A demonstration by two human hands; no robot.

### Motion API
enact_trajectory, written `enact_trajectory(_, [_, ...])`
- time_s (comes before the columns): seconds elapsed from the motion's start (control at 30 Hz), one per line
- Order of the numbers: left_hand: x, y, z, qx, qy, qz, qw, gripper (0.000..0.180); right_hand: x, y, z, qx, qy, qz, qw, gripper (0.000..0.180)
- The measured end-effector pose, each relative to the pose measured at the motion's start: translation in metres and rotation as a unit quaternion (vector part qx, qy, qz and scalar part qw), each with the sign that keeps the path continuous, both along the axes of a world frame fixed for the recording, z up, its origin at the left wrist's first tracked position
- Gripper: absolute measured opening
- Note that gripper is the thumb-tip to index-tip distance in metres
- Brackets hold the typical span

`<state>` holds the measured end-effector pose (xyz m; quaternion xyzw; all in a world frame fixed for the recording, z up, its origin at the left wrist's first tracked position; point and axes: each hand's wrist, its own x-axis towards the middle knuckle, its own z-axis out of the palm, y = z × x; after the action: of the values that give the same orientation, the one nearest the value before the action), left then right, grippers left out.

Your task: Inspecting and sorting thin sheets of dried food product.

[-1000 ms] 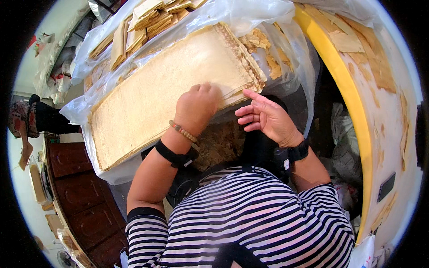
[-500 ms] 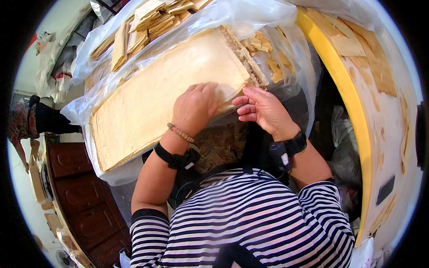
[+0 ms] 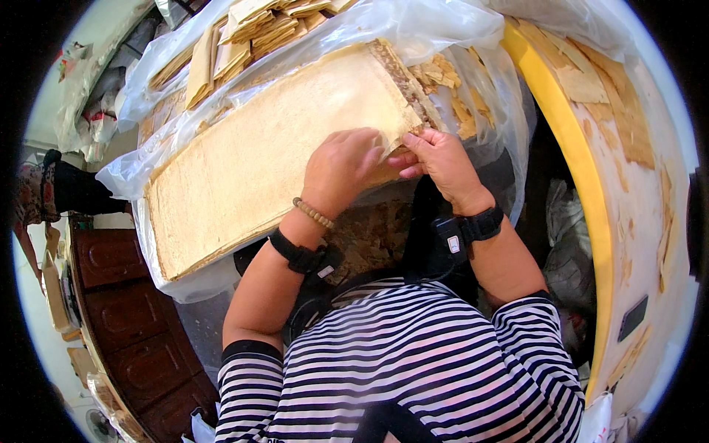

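A long stack of thin, cream-coloured sheets (image 3: 251,155) lies aslant in front of me, with rough brown edges at its right end. My left hand (image 3: 343,162) is closed at the near edge of the stack, its fingers bent around the margin of the top sheet; the fingertips are slightly blurred and partly hidden. Close beside it, my right hand (image 3: 439,162) pinches the near right corner of that sheet between thumb and fingers. The sheet's edge looks a little raised between the two hands.
Clear plastic film (image 3: 421,29) lies under and around the stack. Folded yellowish sheets (image 3: 258,29) are heaped beyond it, and broken flakes (image 3: 436,74) lie to its right. A yellow-edged white surface (image 3: 591,199) curves along the right, bearing a dark phone (image 3: 633,317). Another person (image 3: 74,184) stands far left, by a dark-brown panelled cabinet (image 3: 133,317).
My right hand has moved in to the stack's corner and its fingers have closed there. My left hand has shifted slightly right, so the hands are nearer each other.
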<state>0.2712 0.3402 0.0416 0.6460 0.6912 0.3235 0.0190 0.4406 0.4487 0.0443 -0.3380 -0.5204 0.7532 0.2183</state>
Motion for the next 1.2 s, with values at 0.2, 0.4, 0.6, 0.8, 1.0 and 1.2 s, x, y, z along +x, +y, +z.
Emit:
enact_trajectory(0.2, [0.01, 0.007, 0.007, 0.0, -0.015, 0.008, 1.0, 0.027, 0.0, 0.003, -0.005, 0.043, -0.007, -0.008, 0.999, 0.024])
enact_trajectory(0.4, [0.015, 0.016, 0.004, 0.02, -0.019, 0.045, 0.999, 0.021, -0.004, -0.001, -0.003, 0.155, -0.023, -0.01, 0.988, 0.02])
enact_trajectory(0.6, [0.023, 0.023, 0.006, -0.004, 0.121, 0.055, 0.991, 0.014, -0.007, 0.003, -0.01, 0.337, -0.045, -0.045, 0.94, 0.018])
enact_trajectory(0.8, [0.022, 0.023, 0.008, 0.006, 0.08, 0.097, 0.992, 0.011, -0.007, 0.002, -0.012, 0.336, -0.081, -0.099, 0.933, 0.019])
enact_trajectory(1.0, [0.022, 0.025, 0.008, 0.002, -0.014, 0.117, 0.993, 0.009, -0.012, 0.003, -0.013, 0.287, -0.072, -0.096, 0.95, 0.021])
enact_trajectory(1.2, [0.028, 0.03, 0.006, 0.008, 0.025, 0.105, 0.994, 0.013, -0.014, 0.01, -0.015, 0.295, -0.043, -0.07, 0.952, 0.027])
